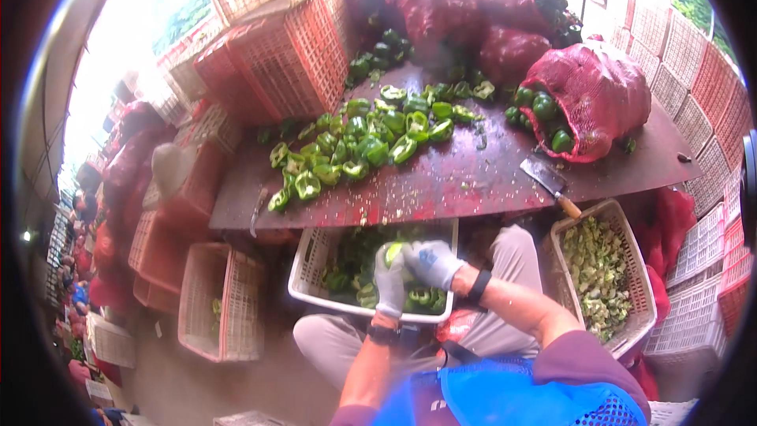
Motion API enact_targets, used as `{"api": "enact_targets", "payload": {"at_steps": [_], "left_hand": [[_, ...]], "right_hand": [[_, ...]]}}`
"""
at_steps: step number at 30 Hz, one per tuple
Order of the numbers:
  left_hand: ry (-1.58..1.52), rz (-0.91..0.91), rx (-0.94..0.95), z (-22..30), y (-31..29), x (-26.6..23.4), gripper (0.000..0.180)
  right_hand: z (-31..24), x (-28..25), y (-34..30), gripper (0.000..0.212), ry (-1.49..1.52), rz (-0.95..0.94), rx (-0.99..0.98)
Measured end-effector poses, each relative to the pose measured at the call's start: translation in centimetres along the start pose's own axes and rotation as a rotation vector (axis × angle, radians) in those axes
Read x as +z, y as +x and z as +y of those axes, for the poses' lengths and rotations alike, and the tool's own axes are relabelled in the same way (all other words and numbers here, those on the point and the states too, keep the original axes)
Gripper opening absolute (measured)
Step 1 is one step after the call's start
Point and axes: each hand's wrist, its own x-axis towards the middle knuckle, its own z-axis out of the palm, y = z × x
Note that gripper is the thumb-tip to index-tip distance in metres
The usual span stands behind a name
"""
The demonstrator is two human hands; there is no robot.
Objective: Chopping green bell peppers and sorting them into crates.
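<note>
At the left, a pale crate (246,308) stands on the floor, and a knife (257,213) lies at the left end of the brown table (489,189), across which a heap of cut green peppers (371,142) spreads. Near the table's edge, in front of the seated person, a white crate (296,284) holds more green peppers. Over it the gloved left hand (390,284) pinches a light green pepper piece (393,252) between thumb and fingers. Its long axis seems to run near to far, the far end leaning slightly right; fingers cover part of it, so I cannot tell which end is the stem end. The gloved right hand (434,262) comes in from the right, fingers curled close against the piece; whether it grips the piece or some small hidden tool, I cannot tell. The step in hand looks like cleaning out the pepper's core, and the next move seems to call for a steady left pinch while the right fingers work the inside loose. Farther right lie a cleaver (544,179), an open red mesh sack (611,102) of whole peppers and, nearer, a crate of pale scraps (595,276).
</note>
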Motion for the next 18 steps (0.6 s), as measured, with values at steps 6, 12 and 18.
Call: {"api": "enact_targets", "payload": {"at_steps": [6,12,18], "left_hand": [[0.017,-0.010,-0.034,-1.2,0.9,1.1,0.039],[0.491,0.085,0.057,-5.9,3.9,-3.2,0.044],[0.880,-0.461,-0.193,-16.5,5.5,-5.0,0.098]], "right_hand": [[4.1,-0.5,-0.7,0.021,0.519,-0.042,0.247],[10.4,-11.7,-5.5,0.017,0.250,0.223,0.513],[20.0,-17.5,-12.9,0.041,-0.501,-0.435,0.827]]}}
